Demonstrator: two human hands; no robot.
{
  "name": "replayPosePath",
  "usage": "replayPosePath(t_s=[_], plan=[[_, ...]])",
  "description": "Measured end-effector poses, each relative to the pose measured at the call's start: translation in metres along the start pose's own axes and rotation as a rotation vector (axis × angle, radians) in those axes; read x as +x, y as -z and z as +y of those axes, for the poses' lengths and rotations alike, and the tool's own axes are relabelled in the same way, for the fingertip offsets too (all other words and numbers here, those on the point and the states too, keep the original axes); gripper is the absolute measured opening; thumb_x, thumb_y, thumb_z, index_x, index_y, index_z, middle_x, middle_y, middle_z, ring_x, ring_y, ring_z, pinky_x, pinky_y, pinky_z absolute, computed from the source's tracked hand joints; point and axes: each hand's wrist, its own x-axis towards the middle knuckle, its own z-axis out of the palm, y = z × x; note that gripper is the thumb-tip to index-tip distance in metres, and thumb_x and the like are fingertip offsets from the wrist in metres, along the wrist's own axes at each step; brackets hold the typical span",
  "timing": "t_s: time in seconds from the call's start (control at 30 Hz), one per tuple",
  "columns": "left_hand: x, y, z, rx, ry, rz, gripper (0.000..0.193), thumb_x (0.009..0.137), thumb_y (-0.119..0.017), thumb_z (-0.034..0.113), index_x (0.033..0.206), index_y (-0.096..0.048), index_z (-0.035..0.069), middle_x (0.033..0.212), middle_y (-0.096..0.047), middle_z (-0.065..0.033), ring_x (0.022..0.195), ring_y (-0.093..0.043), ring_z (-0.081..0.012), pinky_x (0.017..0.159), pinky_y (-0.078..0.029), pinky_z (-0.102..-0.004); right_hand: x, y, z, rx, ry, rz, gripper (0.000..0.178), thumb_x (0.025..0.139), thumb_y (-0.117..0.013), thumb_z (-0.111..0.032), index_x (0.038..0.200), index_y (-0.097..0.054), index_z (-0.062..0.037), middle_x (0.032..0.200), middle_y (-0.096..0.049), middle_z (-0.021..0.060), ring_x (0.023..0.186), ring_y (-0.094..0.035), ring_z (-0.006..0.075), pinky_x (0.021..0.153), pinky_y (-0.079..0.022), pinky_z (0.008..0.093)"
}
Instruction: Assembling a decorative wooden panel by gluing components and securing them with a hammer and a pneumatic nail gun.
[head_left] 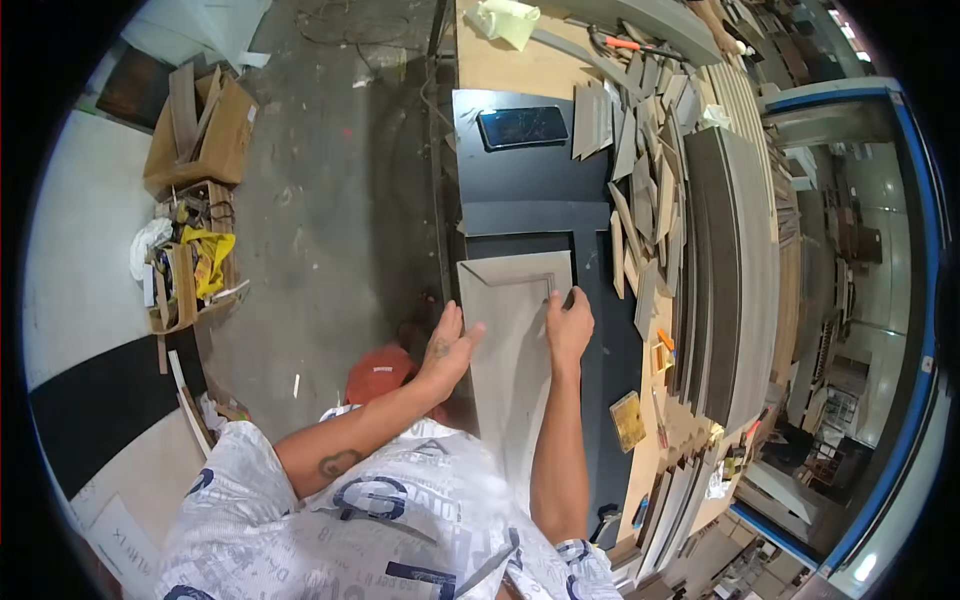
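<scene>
A long grey panel point(508, 340) lies on dark sheets on the workbench, in front of my body. Thin trim strips point(515, 281) run near its far end, with a slanted joint at the far left corner. My right hand point(569, 328) grips the panel's right edge near that end, thumb on the face and fingers at the outer side. My left hand point(447, 352) is at the left edge, fingers stretched out flat and thumb reaching over the panel. Whether its palm touches the edge I cannot tell. Nothing shows in the left hand.
Beyond the panel lies a dark phone point(522, 128). Grey offcuts point(650, 170) heap along the bench's right side, beside stacked long boards point(735, 270). A yellowish block point(628, 421) sits near my right forearm. Left on the floor stand a cardboard box point(215, 130) and a crate point(180, 285).
</scene>
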Motion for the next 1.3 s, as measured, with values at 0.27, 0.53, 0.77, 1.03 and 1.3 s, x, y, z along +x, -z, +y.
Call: replayPosePath(t_s=[0.27, 0.53, 0.77, 1.03, 1.3], plan=[[0.011, -0.001, 0.018, -0.007, -0.033, 0.023, 0.083, 0.095, -0.058, 0.019, 0.152, -0.003, -0.004, 0.159, -0.009, -0.0247, 0.149, -0.012, -0.0269, 0.117, -0.018, -0.0321, 0.021, 0.002, -0.014, -0.017, 0.012, -0.038, 0.049, 0.089, -0.061, -0.031, 0.122, -0.059, 0.0053, 0.117, -0.064, 0.0247, 0.11, -0.061, 0.0401, 0.096, -0.046, 0.0431], [0.011, -0.005, 0.013, 0.038, -0.049, 0.003, 0.087, 0.095, -0.058, 0.017, 0.151, 0.004, -0.005, 0.159, -0.003, -0.0252, 0.149, -0.007, -0.0281, 0.119, -0.011, -0.0342, 0.021, 0.005, -0.007, 0.04, -0.018, -0.031, 0.051, 0.088, -0.061, -0.032, 0.121, -0.06, 0.0054, 0.115, -0.065, 0.0249, 0.108, -0.062, 0.0403, 0.095, -0.048, 0.0429], [0.007, -0.007, 0.017, 0.017, -0.026, -0.002, 0.088, 0.095, -0.059, 0.019, 0.15, 0.005, -0.008, 0.159, -0.003, -0.0259, 0.149, -0.007, -0.0275, 0.119, -0.011, -0.0338, 0.023, 0.006, -0.002, 0.067, -0.037, -0.033, 0.052, 0.087, -0.06, -0.034, 0.122, -0.06, 0.004, 0.112, -0.067, 0.0243, 0.106, -0.063, 0.04, 0.094, -0.048, 0.0427], [0.008, -0.002, 0.016, 0.024, -0.034, 0.0, 0.083, 0.096, -0.057, 0.018, 0.149, 0.0, -0.01, 0.159, -0.007, -0.0257, 0.149, -0.01, -0.0273, 0.119, -0.014, -0.0325, 0.023, 0.006, -0.01, 0.017, -0.037, -0.047, 0.052, 0.085, -0.063, -0.034, 0.122, -0.06, 0.0024, 0.114, -0.067, 0.0216, 0.107, -0.063, 0.039, 0.093, -0.048, 0.0429], [0.006, 0.0, 0.017, 0.023, -0.027, 0.023, 0.083, 0.097, -0.057, 0.02, 0.15, 0.0, -0.009, 0.158, -0.015, -0.0252, 0.147, -0.019, -0.0281, 0.118, -0.018, -0.0338, 0.02, 0.006, -0.013, -0.046, -0.014, -0.069, 0.053, 0.078, -0.072, -0.024, 0.123, -0.06, 0.0018, 0.116, -0.066, 0.0193, 0.109, -0.062, 0.037, 0.094, -0.048, 0.0419]])
